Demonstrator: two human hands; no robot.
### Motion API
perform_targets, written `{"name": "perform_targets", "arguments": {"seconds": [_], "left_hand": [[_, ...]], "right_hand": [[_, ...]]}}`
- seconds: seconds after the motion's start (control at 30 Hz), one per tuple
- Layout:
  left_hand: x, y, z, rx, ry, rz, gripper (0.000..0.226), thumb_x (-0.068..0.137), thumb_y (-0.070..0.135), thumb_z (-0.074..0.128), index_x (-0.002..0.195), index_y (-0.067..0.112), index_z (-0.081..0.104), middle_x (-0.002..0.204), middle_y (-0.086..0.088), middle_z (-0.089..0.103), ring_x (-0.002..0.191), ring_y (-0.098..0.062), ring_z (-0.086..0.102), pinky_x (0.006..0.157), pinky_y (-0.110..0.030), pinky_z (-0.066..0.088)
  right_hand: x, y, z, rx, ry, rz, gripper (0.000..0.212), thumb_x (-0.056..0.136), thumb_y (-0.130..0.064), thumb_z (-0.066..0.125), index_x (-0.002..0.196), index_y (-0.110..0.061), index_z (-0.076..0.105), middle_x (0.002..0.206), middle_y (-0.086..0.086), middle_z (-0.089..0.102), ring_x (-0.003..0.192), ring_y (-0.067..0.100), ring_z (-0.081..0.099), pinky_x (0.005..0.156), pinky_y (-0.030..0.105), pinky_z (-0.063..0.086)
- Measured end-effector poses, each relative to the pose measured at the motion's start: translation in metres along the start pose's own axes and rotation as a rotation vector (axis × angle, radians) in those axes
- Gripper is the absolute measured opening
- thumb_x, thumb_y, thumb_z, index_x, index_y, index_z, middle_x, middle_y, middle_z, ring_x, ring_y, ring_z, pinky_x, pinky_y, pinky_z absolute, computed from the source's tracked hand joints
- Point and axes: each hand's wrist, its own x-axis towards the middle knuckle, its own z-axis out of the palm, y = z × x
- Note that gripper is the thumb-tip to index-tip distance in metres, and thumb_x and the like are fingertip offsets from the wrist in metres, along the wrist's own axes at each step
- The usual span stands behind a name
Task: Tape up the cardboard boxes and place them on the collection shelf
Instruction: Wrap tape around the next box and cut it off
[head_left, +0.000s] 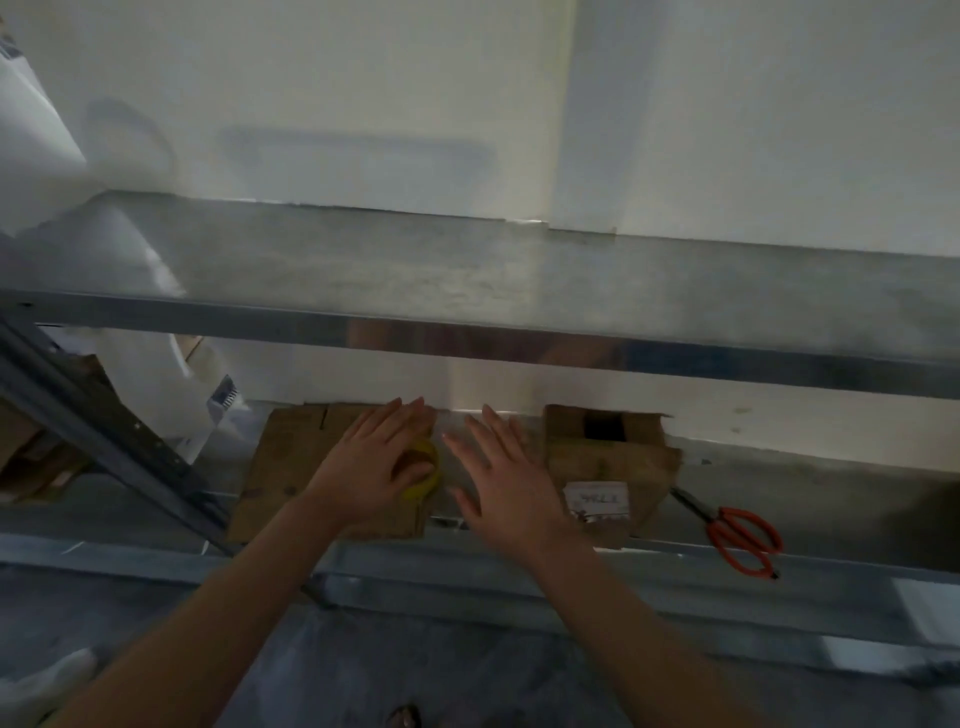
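Note:
A flat cardboard box (283, 467) lies on the lower metal shelf (831, 493). My left hand (371, 462) is over its right end with fingers straight, and the thumb lies across a yellow tape roll (423, 486). My right hand (506, 480) hovers just right of it, fingers spread and holding nothing, over the gap between the boxes. A second cardboard box (613, 457) with a white label (597, 500) and a dark opening on top stands to the right of that hand.
Orange-handled scissors (744, 538) lie on the lower shelf at the right. The upper shelf (467, 275) runs across above the hands, its front rail close over them. White plastic bags (150, 384) and a slanted metal brace (104, 426) are at the left.

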Motion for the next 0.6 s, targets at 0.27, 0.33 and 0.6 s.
{"name": "perform_targets", "arguments": {"seconds": [0.27, 0.33, 0.6], "left_hand": [[-0.032, -0.083, 0.07, -0.023, -0.225, 0.062, 0.06, 0.095, 0.055, 0.031, 0.144, 0.022, 0.039, 0.149, -0.005, 0.041, 0.136, -0.029, 0.037, 0.111, -0.05, 0.033], [-0.029, -0.082, 0.084, 0.007, -0.263, 0.123, 0.058, 0.096, 0.056, 0.028, 0.139, 0.023, 0.047, 0.145, -0.003, 0.046, 0.134, -0.024, 0.036, 0.113, -0.043, 0.025], [0.005, -0.071, 0.104, 0.103, -0.217, 0.16, 0.048, 0.049, 0.014, 0.088, 0.092, 0.026, 0.072, 0.098, 0.004, 0.07, 0.107, -0.027, 0.065, 0.096, -0.046, 0.045]], "right_hand": [[0.01, -0.039, 0.09, 0.319, -0.363, 0.521, 0.068, 0.098, -0.035, 0.05, 0.155, -0.024, 0.014, 0.162, 0.003, 0.017, 0.149, 0.024, 0.012, 0.121, 0.038, 0.02], [0.004, -0.036, 0.108, 0.33, -0.408, 0.634, 0.068, 0.098, -0.038, 0.05, 0.155, -0.024, 0.016, 0.161, 0.001, 0.019, 0.148, 0.023, 0.015, 0.118, 0.034, 0.019], [0.012, -0.029, 0.143, 0.184, -0.382, 0.695, 0.032, 0.094, -0.04, 0.052, 0.119, -0.024, 0.06, 0.131, -0.002, 0.051, 0.128, 0.022, 0.042, 0.101, 0.031, 0.04]]}}
